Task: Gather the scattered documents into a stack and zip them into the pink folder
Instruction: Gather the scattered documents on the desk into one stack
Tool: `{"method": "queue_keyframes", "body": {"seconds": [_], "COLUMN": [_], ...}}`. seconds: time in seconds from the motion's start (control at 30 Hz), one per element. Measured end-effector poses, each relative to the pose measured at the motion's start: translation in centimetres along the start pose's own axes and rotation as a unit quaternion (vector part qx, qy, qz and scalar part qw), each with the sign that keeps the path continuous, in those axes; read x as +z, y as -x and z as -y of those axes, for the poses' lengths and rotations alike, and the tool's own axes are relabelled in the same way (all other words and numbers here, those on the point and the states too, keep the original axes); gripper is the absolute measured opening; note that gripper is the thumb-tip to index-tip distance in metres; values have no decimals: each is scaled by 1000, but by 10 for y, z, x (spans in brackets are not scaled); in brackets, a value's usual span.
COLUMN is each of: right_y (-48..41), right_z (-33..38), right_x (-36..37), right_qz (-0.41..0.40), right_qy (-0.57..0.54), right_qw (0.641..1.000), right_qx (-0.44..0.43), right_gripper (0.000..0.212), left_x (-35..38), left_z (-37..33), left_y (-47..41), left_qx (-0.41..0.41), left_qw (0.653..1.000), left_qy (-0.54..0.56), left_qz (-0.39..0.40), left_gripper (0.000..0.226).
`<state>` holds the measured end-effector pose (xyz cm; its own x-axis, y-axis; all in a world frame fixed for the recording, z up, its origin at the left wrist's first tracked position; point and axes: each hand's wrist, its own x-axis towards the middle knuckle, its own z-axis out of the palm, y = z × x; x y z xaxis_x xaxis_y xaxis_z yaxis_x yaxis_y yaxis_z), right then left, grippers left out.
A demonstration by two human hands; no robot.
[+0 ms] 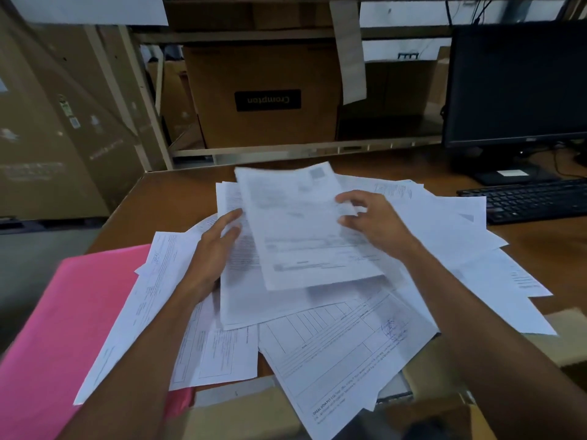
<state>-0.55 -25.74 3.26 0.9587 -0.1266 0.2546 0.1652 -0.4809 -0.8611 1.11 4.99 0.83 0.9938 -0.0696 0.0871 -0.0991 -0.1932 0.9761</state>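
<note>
Head view: both hands' grip clamped on one sheet [305,230] above scattered documents [343,354] (pink folder [63,328] alongside).

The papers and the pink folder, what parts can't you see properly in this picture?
Head view only:
- pink folder: its right part is covered by papers, its near end is cut off by the frame edge; no zipper shows.
- top sheet, between the left hand and the right hand: print too blurred to read.
- lower sheets: partly buried under others, so no count.
</note>
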Motion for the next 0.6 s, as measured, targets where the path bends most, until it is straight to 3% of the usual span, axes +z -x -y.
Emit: {"method": "queue_keyframes", "body": {"seconds": [0.1,0.17,0.37,0.47,0.6], "right_y": [1,3,4,4,5], "right_z": [8,9,2,-13,-36], "right_x": [26,40,49,27,-12], "right_qz": [-1,-8,19,-26,-15], "right_qy": [101,100,126,143,303], "right_qw": [995,995,992,989,950], "right_qx": [20,23,15,29,80], "right_gripper": [41,42,41,35,49], "left_x": [-2,-4,-1,-3,-5], "left_z": [-3,-2,5,6,6], "left_y": [1,-1,0,-3,-3], "left_qx": [-40,-27,57,57,2], "left_qw": [997,996,994,995,997], "left_qy": [66,77,-62,-68,-46], "left_qz": [10,37,63,49,61], "left_gripper": [41,53,99,91,63]}}
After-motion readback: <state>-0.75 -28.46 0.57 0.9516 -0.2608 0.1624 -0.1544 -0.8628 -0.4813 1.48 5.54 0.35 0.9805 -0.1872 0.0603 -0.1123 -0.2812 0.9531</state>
